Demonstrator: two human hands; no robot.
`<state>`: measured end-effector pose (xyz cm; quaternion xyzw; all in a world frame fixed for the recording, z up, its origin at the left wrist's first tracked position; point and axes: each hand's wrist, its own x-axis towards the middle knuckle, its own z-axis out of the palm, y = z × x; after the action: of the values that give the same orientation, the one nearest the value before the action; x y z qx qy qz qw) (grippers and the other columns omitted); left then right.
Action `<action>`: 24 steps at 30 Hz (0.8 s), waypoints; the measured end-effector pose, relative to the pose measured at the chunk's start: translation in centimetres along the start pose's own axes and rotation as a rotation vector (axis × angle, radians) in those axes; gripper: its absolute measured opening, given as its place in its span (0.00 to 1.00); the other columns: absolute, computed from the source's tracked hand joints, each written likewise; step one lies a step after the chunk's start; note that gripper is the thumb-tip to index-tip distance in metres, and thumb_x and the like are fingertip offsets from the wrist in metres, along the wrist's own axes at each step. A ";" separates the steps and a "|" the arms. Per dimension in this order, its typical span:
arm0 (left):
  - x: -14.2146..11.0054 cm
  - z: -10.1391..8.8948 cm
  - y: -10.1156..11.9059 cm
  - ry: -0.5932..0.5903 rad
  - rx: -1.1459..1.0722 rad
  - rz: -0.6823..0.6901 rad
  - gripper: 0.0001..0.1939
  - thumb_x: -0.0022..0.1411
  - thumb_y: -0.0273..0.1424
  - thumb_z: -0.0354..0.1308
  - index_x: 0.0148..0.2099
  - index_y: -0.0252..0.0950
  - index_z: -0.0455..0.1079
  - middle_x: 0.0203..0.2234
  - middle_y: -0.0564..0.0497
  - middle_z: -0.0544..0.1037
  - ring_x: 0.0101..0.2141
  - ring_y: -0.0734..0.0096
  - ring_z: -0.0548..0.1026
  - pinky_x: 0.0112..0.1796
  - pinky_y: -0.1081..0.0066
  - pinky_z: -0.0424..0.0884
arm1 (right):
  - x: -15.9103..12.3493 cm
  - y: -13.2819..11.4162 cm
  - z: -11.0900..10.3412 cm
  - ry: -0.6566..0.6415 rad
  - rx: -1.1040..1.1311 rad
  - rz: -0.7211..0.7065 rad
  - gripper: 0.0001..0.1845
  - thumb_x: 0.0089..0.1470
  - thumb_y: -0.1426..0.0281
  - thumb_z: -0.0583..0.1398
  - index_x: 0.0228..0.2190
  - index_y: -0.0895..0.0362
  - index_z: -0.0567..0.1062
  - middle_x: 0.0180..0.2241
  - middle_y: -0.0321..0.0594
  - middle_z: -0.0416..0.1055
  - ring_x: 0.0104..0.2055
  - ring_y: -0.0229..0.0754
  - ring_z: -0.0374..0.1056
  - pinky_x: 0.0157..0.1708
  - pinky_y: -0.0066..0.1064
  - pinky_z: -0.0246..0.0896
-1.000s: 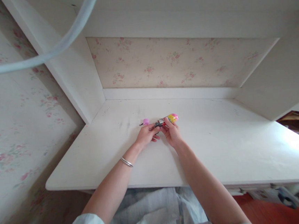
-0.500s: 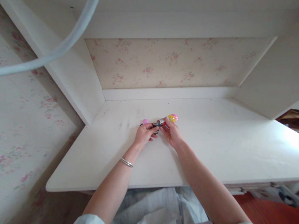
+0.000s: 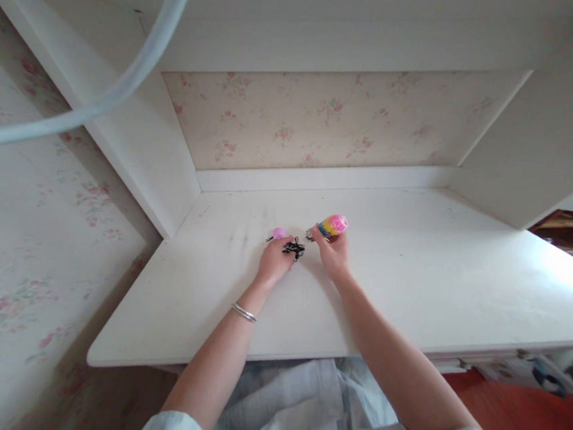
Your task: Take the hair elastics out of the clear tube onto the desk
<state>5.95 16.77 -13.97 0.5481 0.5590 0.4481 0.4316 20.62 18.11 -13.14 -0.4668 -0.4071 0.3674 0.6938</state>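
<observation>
On the white desk top [image 3: 423, 283] my left hand [image 3: 274, 263] rests with its fingers curled over a small tangle of black hair bands [image 3: 293, 247]. My right hand [image 3: 332, 251] grips a small clear bag of colourful bands [image 3: 331, 226], pink, yellow and blue, held just above the desk. A little pink round thing [image 3: 279, 233] with a dark tail lies on the desk just beyond my left hand. A silver bangle [image 3: 243, 312] sits on my left wrist.
The desk sits in a white alcove with side panels [image 3: 156, 159] and a floral-papered back wall [image 3: 338, 117]. A pale tube [image 3: 105, 90] curves across the upper left. Red floor and clutter [image 3: 546, 379] show at lower right.
My hands have drawn apart. The black bands have come out of the bag and now lie under my left fingers, while my right hand has moved the bag slightly right.
</observation>
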 end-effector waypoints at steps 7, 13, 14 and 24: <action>0.1 -0.1 0.9 0.029 0.032 0.100 0.06 0.51 0.29 0.62 0.34 0.38 0.77 0.33 0.49 0.77 0.33 0.69 0.73 0.34 0.74 0.68 | -0.5 0.0 -0.3 -0.006 -0.056 -0.012 0.22 0.37 0.62 0.69 0.36 0.56 0.73 0.32 0.38 0.75 0.33 0.39 0.70 0.35 0.30 0.65; -0.6 0.1 1.4 -0.077 0.035 0.068 0.11 0.58 0.36 0.57 0.39 0.39 0.77 0.16 0.55 0.69 0.19 0.76 0.65 0.22 0.77 0.59 | -0.3 0.0 0.1 -0.121 0.160 0.179 0.18 0.43 0.58 0.67 0.33 0.56 0.73 0.31 0.36 0.75 0.33 0.38 0.70 0.37 0.30 0.67; -0.7 0.1 1.4 -0.107 0.022 0.053 0.13 0.59 0.37 0.56 0.42 0.39 0.77 0.15 0.56 0.67 0.17 0.77 0.62 0.21 0.77 0.56 | -0.3 0.0 0.2 -0.156 0.215 0.225 0.18 0.44 0.58 0.67 0.33 0.56 0.73 0.32 0.36 0.74 0.34 0.38 0.70 0.37 0.31 0.68; -0.9 -0.7 1.7 -0.473 -0.369 -0.114 0.17 0.57 0.36 0.57 0.49 0.41 0.71 0.22 0.58 0.56 0.18 0.83 0.55 0.18 0.81 0.49 | -0.4 -0.4 0.3 -0.258 0.400 0.454 0.14 0.44 0.61 0.68 0.30 0.53 0.72 0.31 0.33 0.75 0.31 0.36 0.70 0.31 0.27 0.70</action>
<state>5.67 15.85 -12.12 0.5174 0.3821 0.3769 0.6666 20.27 17.72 -12.80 -0.3497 -0.2967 0.6415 0.6149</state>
